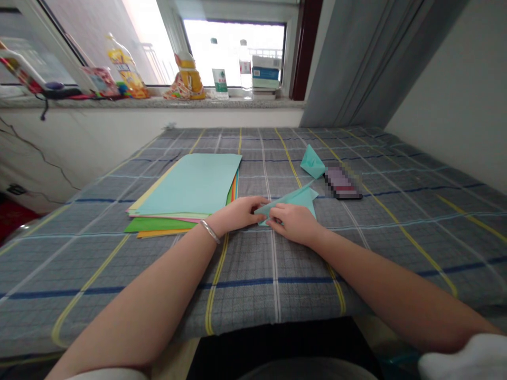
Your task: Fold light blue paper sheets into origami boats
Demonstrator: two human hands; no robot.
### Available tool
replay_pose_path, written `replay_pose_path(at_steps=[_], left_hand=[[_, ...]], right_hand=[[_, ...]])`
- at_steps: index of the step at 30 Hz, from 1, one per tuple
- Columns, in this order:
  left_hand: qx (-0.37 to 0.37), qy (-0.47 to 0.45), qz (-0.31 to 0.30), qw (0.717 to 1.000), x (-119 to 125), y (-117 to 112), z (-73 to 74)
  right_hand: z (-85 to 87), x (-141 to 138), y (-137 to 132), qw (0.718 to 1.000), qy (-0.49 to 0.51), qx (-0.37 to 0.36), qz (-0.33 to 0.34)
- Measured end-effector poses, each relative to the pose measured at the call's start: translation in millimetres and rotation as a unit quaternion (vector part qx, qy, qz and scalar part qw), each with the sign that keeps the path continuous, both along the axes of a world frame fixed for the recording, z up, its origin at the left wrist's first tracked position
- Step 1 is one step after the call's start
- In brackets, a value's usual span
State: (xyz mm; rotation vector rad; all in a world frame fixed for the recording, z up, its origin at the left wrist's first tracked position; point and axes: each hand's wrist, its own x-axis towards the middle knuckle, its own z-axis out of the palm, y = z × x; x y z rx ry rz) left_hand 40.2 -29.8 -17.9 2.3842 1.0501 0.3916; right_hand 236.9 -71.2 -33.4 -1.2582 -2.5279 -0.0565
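Observation:
A sheet of light blue paper (303,201), folded into a pointed shape, lies on the checked cloth in front of me. My left hand (243,212) pinches its left corner between thumb and fingers. Close beside it, my right hand (295,222) has its fingers closed on the same paper near that corner and hides part of it. Just beyond the folded sheet stands a finished-looking folded paper boat (312,162) of the same blue. A stack of coloured paper (190,182), blue sheet on top, lies to the left of my hands.
A phone (343,182) with a blurred screen lies right of the boat. The grey checked cloth (245,295) covers the surface to its front edge. Along the windowsill (154,103) stand a yellow bottle (127,66), a clear bottle (244,68) and boxes (266,73).

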Motion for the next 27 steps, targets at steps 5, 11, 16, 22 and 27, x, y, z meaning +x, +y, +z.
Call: replay_pose_path(at_steps=[5,11,16,22,27], left_hand=[[-0.003,0.055,-0.011,0.998,-0.7,-2.2,8.4],[0.029,0.083,0.016,0.996,3.2,-3.4,3.1],[0.074,0.095,0.032,0.992,6.4,-5.0,-4.7],[0.077,0.101,0.028,0.992,6.7,-8.0,-5.1],[0.078,0.105,0.014,0.991,4.9,-9.9,-5.4]], right_hand=[[-5.3,-1.3,4.9,0.997,0.043,-0.049,-0.037],[-10.3,-0.1,10.8,0.996,0.06,-0.065,-0.026],[-9.0,-0.3,9.6,0.993,0.057,-0.089,-0.058],[-4.1,5.0,5.8,0.993,0.071,-0.087,-0.043],[-4.8,14.6,7.8,0.996,0.028,-0.009,0.088]])
